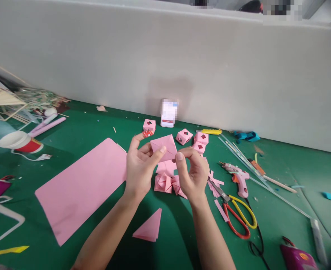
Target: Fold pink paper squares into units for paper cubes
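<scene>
Between my two hands is a folded square of pink paper point(164, 145) with diagonal creases on its face. My left hand point(141, 163) pinches its left side and lower edge with thumb and fingers; a red wrap sits on one fingertip. My right hand point(192, 170) pinches the square's lower right corner. Just below lie folded pink paper pieces point(163, 182), partly hidden by my right hand. Several pink paper cubes with diamond openings, such as one cube point(184, 136), stand beyond my hands. A folded pink paper triangle point(150, 228) rests between my forearms.
A large pink sheet point(83, 187) lies at left, near a paper cup point(21, 142). To the right are scissors point(238, 217), a pink glue gun point(240, 180), a yellow cutter point(210, 131) and clear glue sticks. A phone point(168, 112) leans against the grey partition point(98, 60).
</scene>
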Tool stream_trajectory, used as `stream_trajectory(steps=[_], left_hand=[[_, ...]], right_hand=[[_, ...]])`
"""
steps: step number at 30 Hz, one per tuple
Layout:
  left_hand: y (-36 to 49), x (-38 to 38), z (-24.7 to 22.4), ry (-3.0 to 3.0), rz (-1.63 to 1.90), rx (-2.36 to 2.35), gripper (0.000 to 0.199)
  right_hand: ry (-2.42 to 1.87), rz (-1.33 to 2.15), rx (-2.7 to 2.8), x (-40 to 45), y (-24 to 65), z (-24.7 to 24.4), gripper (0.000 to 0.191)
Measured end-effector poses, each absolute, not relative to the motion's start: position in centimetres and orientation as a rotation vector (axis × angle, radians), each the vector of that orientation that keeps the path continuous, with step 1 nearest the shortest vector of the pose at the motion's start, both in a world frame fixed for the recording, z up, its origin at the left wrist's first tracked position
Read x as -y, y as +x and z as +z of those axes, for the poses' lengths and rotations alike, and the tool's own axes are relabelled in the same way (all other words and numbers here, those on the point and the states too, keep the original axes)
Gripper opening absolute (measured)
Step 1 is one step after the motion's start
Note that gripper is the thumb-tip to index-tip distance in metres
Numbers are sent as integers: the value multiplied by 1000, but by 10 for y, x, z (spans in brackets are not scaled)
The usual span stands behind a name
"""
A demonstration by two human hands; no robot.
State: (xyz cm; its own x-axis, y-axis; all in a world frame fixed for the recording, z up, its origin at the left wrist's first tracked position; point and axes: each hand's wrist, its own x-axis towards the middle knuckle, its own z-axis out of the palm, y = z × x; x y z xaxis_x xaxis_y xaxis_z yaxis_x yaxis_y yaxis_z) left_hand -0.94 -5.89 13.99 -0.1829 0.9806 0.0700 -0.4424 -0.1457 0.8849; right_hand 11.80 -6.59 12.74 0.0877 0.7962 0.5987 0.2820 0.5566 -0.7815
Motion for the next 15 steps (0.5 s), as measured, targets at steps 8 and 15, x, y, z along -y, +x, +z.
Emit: stream_trajectory(steps=[8,15], left_hand=[[-8,57,143,792,1559,-934,44],[-6,57,139,804,1578,-905,45]], right_hand=[[-999,370,1562,63,115,125,17],[-1024,469,1576,66,115,123,27]])
